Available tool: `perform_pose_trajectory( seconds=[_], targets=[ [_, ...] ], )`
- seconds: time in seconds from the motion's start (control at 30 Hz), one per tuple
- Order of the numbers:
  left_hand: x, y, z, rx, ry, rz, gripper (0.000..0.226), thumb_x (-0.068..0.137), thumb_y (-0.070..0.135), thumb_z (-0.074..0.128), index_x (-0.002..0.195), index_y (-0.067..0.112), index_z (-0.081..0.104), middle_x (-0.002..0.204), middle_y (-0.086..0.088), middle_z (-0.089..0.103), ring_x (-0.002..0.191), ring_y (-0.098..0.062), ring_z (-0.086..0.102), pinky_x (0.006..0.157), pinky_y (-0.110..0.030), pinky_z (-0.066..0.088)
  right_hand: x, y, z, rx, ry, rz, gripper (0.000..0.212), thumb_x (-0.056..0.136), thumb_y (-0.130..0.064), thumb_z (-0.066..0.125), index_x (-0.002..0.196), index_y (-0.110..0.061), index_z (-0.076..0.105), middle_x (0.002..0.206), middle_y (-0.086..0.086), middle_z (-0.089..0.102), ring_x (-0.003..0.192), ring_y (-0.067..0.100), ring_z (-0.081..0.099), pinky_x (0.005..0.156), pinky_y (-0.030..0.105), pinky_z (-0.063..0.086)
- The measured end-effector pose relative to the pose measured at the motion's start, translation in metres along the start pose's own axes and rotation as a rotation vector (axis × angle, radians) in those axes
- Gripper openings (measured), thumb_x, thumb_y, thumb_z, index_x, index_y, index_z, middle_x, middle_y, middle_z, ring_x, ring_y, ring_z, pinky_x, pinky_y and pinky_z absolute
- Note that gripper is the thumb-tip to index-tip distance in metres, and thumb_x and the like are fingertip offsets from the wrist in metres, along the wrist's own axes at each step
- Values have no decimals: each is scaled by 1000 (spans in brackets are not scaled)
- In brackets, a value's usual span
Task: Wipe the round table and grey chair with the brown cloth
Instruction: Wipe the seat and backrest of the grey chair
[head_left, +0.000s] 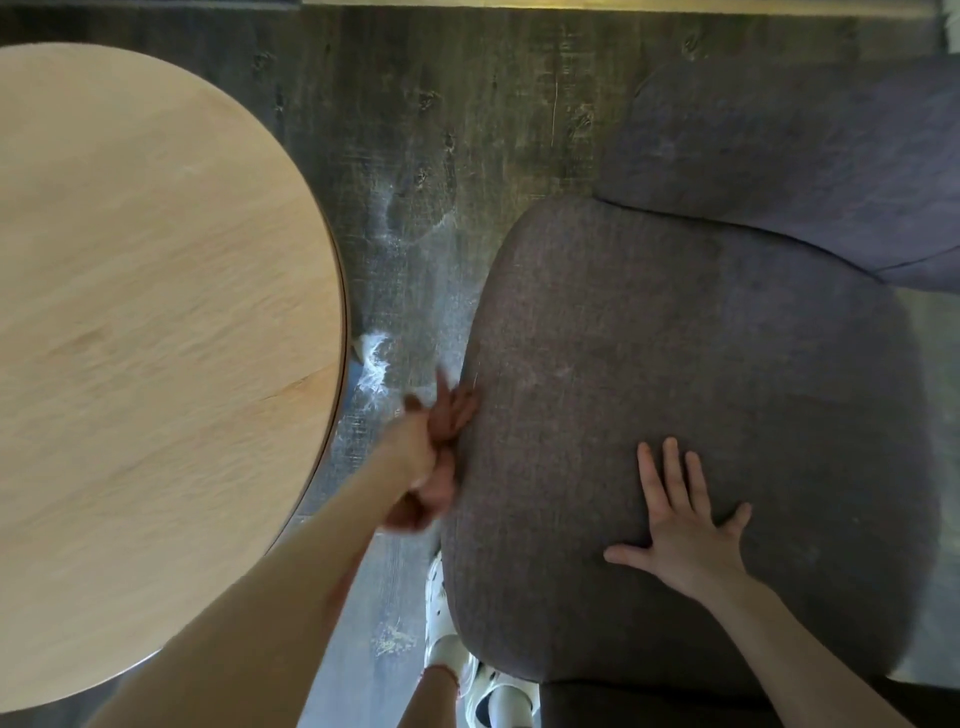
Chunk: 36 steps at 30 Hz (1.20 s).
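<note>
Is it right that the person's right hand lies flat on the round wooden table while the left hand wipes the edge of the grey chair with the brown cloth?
Not quite. In the head view, the right hand lies flat on the seat of the grey chair, not on the round table. The left hand is indeed at the chair's left edge with the brown cloth.

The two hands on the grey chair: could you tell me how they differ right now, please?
The right hand lies flat and open on top of the grey chair seat, fingers spread; the left hand is closed around the brown cloth at the seat's left edge. The right hand is sharp; the left hand is blurred. Both touch the chair.
</note>
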<state>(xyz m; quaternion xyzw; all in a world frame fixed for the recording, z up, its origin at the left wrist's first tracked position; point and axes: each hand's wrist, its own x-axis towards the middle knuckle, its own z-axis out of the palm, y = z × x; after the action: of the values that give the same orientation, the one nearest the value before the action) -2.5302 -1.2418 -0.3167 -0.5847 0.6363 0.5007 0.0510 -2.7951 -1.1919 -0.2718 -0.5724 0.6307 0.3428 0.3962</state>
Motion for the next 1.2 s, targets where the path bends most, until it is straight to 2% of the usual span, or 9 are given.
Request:
perform_pose_trajectory(
  seconds=[0.07,0.13,0.23,0.37,0.53,0.8,0.9,1.0,1.2],
  targets=[
    [-40,-14,23,-51,-30,-456,27,87,12,52,114,16,57,101,-9,63,93,-24,61,77,-27,45,0,1,0,5,1,2,114,72,-69,52,120,-32,-44,129,-6,-50,139,23,-30,106,70,3],
    [-72,-12,39,-198,112,-582,28,81,1,52,107,12,56,101,-11,65,99,-31,61,80,-31,45,0,-1,1,6,-1,1,114,72,-69,52,119,-32,-45,130,-5,-50,138,23,-30,106,70,3],
    [-58,30,17,-455,479,-509,43,81,0,47,123,12,45,115,-15,61,106,-35,57,88,-42,48,-1,0,0,5,10,2,114,71,-69,52,120,-32,-44,131,-5,-49,139,23,-30,106,70,4],
    [-15,82,-40,-344,685,-229,68,80,8,52,141,20,23,129,-16,54,109,-37,55,88,-49,48,-1,-1,1,-2,26,18,114,71,-70,52,119,-32,-44,146,-2,-42,140,23,-28,107,70,5],
    [19,100,-42,239,306,-137,84,83,9,52,148,24,2,130,-14,51,109,-36,55,84,-46,48,-1,-2,1,-4,39,20,114,71,-70,53,119,-32,-44,148,-1,-38,140,23,-27,107,69,5],
    [-72,46,25,329,10,-262,67,85,23,50,143,30,18,122,-7,58,106,-31,59,87,-41,49,-3,-1,1,-1,33,15,114,71,-70,52,120,-32,-43,143,-3,-44,140,23,-27,107,70,5],
    [-73,46,4,64,71,-285,52,80,28,53,130,32,38,110,-5,66,100,-29,63,87,-41,52,-4,0,0,3,37,7,115,71,-69,52,124,-31,-42,138,-4,-46,140,23,-27,107,70,5],
    [-39,73,-30,-101,364,-180,57,77,25,57,131,31,41,108,-8,68,100,-31,63,84,-42,52,-3,-1,0,6,43,11,115,70,-70,53,121,-32,-43,146,-1,-41,140,23,-27,107,69,5],
    [49,128,-49,446,320,124,57,81,19,56,135,27,41,131,-7,45,124,-29,40,96,-44,38,0,2,5,12,59,-2,114,70,-69,54,118,-36,-44,148,-3,-39,140,21,-27,107,69,2]
  ],
)
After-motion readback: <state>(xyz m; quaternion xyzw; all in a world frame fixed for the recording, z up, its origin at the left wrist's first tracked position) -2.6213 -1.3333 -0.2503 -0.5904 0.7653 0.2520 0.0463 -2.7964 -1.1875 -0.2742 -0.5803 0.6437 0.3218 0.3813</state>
